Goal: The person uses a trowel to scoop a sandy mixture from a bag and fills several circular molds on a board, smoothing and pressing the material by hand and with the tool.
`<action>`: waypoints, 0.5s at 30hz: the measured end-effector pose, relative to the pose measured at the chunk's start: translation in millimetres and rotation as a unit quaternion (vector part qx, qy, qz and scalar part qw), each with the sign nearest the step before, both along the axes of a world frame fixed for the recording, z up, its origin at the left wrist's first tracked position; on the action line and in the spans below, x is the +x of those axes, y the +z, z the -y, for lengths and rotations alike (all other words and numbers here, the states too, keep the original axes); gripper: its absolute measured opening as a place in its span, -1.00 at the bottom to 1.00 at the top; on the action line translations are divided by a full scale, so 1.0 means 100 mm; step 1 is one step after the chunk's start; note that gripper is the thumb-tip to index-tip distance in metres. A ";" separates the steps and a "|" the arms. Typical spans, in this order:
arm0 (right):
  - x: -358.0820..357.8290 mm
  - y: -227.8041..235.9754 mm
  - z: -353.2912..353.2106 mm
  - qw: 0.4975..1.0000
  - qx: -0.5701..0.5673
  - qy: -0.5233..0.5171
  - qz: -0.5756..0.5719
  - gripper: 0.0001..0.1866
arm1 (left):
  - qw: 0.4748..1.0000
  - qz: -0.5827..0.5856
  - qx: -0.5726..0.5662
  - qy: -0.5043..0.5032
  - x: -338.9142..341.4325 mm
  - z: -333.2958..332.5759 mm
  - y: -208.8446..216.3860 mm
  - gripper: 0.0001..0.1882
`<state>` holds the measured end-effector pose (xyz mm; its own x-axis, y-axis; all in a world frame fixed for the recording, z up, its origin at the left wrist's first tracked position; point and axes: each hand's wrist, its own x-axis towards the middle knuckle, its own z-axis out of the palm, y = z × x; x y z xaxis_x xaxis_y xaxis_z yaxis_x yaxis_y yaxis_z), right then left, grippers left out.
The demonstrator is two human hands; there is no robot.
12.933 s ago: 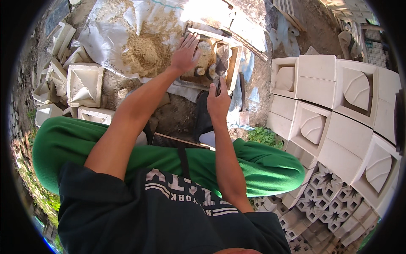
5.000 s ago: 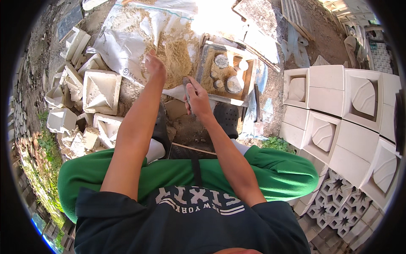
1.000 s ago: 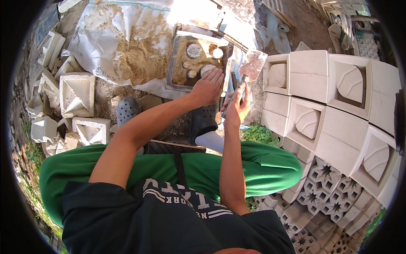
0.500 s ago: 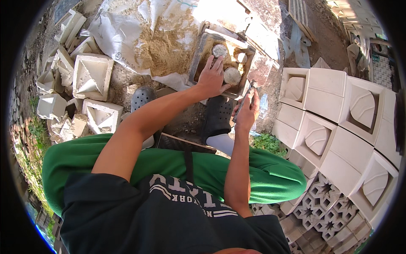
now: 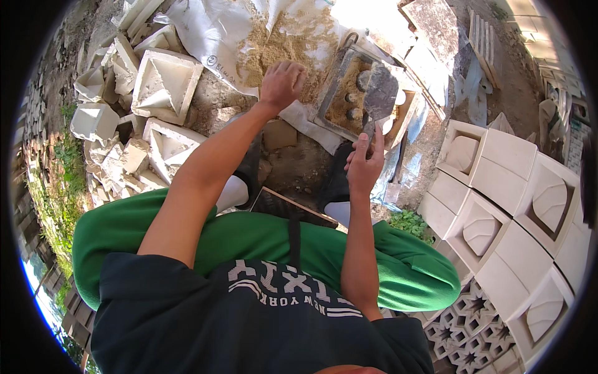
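Observation:
My right hand [image 5: 366, 162] grips a trowel, its broad grey blade [image 5: 382, 92] held over the right part of a box mould [image 5: 328, 96]. Inside the mould lies tan sand [image 5: 353, 70], with several round shapes set in it; the blade hides some of them. My left hand [image 5: 283, 86] is up and left of the mould, above the sand heap [image 5: 265, 53] on a white sack [image 5: 205, 31]. Its fingers are curled in, and whatever they may hold is hidden.
Broken pale cast blocks [image 5: 165, 87] are piled at the left. Stacked cream blocks [image 5: 504, 162] with recessed faces stand at the right, above star-patterned openwork blocks [image 5: 476, 318]. Wooden slats [image 5: 483, 47] lie at the far right. A brown block [image 5: 279, 134] sits near my feet.
My left hand has left the round pieces in the mould and moved left over the sand heap. The trowel blade has swung over the mould. The whole view has shifted.

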<state>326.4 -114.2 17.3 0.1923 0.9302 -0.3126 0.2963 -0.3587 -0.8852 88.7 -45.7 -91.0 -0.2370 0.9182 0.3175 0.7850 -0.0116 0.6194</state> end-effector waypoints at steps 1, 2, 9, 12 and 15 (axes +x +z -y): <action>-0.08 -0.10 0.04 0.998 0.024 0.051 0.014 -0.47 | 0.991 0.030 -0.050 0.118 -0.18 0.07 -0.14 -0.82; -0.16 -0.21 0.06 0.998 0.023 0.051 0.013 -0.47 | 0.964 0.055 -0.074 0.250 -0.28 0.12 -0.24 -0.80; -0.84 -0.40 0.24 0.983 0.036 0.176 0.037 -0.50 | 0.761 0.334 -0.254 0.495 -0.94 0.38 -1.13 -0.66; -0.46 -0.56 0.20 0.978 0.089 0.138 0.125 -0.50 | 0.626 0.626 -0.284 0.367 -0.35 0.23 -0.51 -0.50; -0.60 -0.41 0.17 0.986 0.006 0.130 0.103 -0.49 | 0.664 0.570 -0.315 0.367 -0.53 0.28 -0.53 -0.63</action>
